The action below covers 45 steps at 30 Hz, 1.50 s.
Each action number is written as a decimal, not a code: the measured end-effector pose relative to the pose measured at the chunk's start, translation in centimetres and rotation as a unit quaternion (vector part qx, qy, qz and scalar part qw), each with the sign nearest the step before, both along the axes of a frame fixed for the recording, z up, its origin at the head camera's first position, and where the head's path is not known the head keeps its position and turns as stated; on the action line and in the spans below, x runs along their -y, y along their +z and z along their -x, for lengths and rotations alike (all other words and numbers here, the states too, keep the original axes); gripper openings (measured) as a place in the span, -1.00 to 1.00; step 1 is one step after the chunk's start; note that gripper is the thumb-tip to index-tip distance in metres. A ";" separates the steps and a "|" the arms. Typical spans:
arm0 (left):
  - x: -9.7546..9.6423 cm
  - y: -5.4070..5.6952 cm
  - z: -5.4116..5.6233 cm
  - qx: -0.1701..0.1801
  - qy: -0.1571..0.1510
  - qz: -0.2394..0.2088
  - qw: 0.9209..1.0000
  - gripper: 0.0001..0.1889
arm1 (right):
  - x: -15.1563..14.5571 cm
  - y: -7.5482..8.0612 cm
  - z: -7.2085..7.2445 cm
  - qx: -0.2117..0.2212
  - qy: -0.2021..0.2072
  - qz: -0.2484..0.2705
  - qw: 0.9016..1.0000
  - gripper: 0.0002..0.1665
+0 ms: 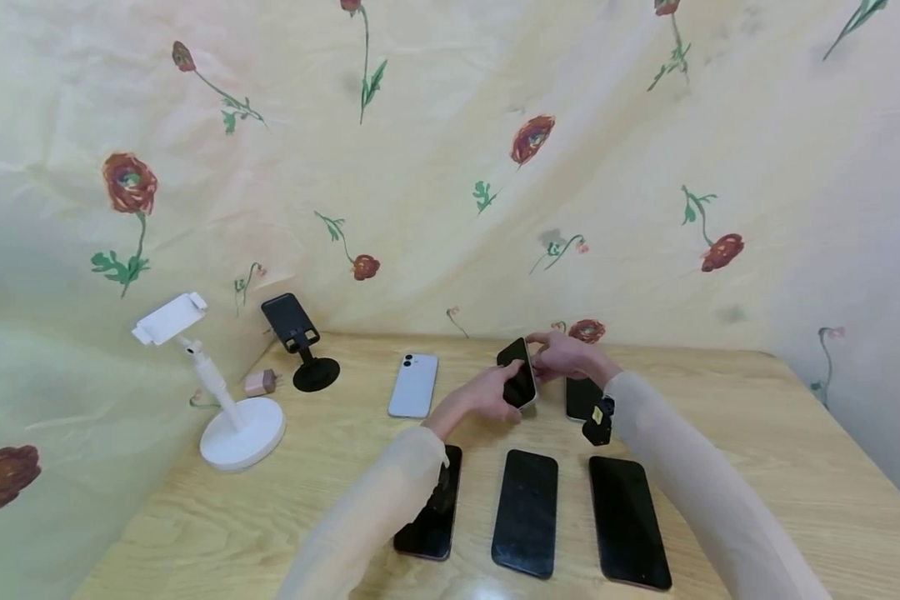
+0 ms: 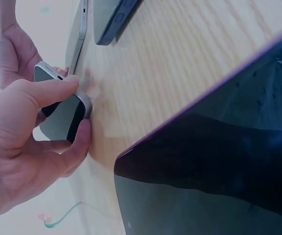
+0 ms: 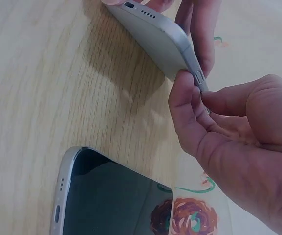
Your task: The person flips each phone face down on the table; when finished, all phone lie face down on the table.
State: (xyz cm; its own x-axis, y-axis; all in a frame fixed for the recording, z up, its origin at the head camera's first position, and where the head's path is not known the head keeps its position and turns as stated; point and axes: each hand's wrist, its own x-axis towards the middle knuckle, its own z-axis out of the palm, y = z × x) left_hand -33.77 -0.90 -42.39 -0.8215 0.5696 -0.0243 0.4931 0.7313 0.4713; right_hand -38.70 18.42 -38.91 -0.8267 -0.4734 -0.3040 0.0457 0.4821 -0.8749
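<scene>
A smartphone with a silver frame is held by both hands, its black screen up, tilted over the back of the table. My left hand grips its near left end, and in the left wrist view the thumb lies along the edge by the charging port. My right hand pinches the long side; the right wrist view shows finger and thumb at the side button. Just right of the held phone lies another silver-edged phone, screen up, partly hidden by the right arm in the head view.
A pale phone lies face down to the left. Nearer me are three dark phones in a row. At left stand a white phone stand, a black one and a pink charger plug. Flowered cloth hangs behind.
</scene>
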 end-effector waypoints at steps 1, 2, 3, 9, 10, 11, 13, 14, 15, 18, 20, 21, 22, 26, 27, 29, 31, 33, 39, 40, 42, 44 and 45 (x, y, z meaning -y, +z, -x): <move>0.0 0.1 0.0 0.003 -0.004 -0.002 1.000 0.01 | 0.0 0.0 0.0 0.000 -0.003 0.002 1.000 -0.19; 0.0 0.2 0.1 0.007 -0.007 -0.003 1.000 0.02 | 0.0 0.0 0.0 -0.002 -0.003 0.003 1.000 -0.19; 0.1 0.4 0.1 0.009 -0.009 -0.003 1.000 0.03 | 0.0 0.0 -0.1 -0.004 -0.003 0.005 1.000 -0.20; 0.1 0.5 -0.1 0.017 -0.007 0.003 1.000 0.09 | 0.1 -0.2 -0.6 -0.003 0.008 0.027 1.000 -0.24; 0.1 0.5 -0.1 0.018 -0.007 0.003 1.000 0.09 | 0.1 -0.1 -0.8 -0.005 0.011 0.032 0.999 -0.24; 0.2 0.5 -0.1 0.018 -0.007 0.002 1.000 0.08 | 0.1 -0.1 -0.9 -0.005 0.012 0.036 0.999 -0.24; 0.2 0.4 -0.2 0.018 -0.006 0.003 1.000 0.08 | 0.1 -0.1 -1.1 -0.002 0.011 0.043 0.999 -0.23; 0.3 0.4 -0.2 0.017 -0.005 0.004 1.000 0.08 | 0.1 0.0 -1.2 -0.002 0.013 0.043 0.999 -0.23; 0.3 0.4 -0.2 0.019 -0.005 0.003 1.000 0.08 | 0.1 0.0 -1.2 -0.002 0.016 0.044 0.999 -0.22; 0.5 0.3 -0.3 0.026 -0.003 0.000 1.000 0.08 | 0.2 -0.2 -1.3 0.002 0.017 0.044 0.999 -0.20; 0.6 0.3 -0.3 0.031 -0.002 -0.010 0.999 0.08 | 0.3 -0.2 -1.4 -0.001 0.019 0.041 0.999 -0.19; 0.6 0.3 -0.3 0.033 -0.002 -0.015 0.999 0.08 | 0.3 -0.2 -1.4 -0.002 0.019 0.041 0.999 -0.18; 0.7 0.3 -0.4 0.033 -0.002 -0.018 0.999 0.08 | 0.3 -0.1 -1.4 -0.002 0.017 0.041 0.999 -0.18; 0.8 0.4 -0.4 0.035 0.002 -0.028 0.999 0.08 | 0.4 -0.1 -1.4 -0.001 0.015 0.041 0.999 -0.17; 0.8 0.5 -0.3 0.037 0.004 -0.031 0.999 0.09 | 0.4 -0.1 -1.4 0.000 0.016 0.043 0.999 -0.16; 0.9 0.5 -0.3 0.042 0.007 -0.036 0.998 0.09 | 0.4 0.0 -1.3 0.004 0.018 0.046 0.999 -0.16; 0.9 0.5 -0.3 0.048 0.007 -0.045 0.998 0.10 | 0.4 0.1 -1.4 0.008 0.019 0.047 0.999 -0.15; 1.0 0.5 -0.2 0.050 0.004 -0.053 0.997 0.09 | 0.5 0.2 -1.4 0.010 0.019 0.044 0.999 -0.15; 1.4 0.5 -0.3 0.064 -0.003 -0.091 0.994 0.06 | 0.6 0.5 -1.6 0.030 0.018 0.040 0.999 -0.16; 1.4 0.5 -0.3 0.069 -0.002 -0.098 0.993 0.06 | 0.6 0.6 -1.6 0.034 0.018 0.041 0.998 -0.17; 1.6 0.4 -0.3 0.075 -0.003 -0.112 0.991 0.06 | 0.7 0.6 -1.7 0.037 0.020 0.044 0.998 -0.17; 1.7 0.3 -0.3 0.084 -0.003 -0.129 0.988 0.06 | 0.7 0.7 -1.8 0.040 0.020 0.046 0.998 -0.17; 1.8 0.3 -0.3 0.090 -0.004 -0.138 0.986 0.06 | 0.7 0.7 -1.8 0.040 0.021 0.046 0.998 -0.17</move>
State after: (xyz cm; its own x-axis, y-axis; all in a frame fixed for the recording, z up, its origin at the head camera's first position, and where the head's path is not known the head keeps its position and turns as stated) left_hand -33.42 -2.66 -42.09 -0.8140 0.5807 -0.0123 0.3879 0.5593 0.7326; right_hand -36.88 17.71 -38.19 -0.7800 -0.5366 -0.3220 0.0988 0.4025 -0.9101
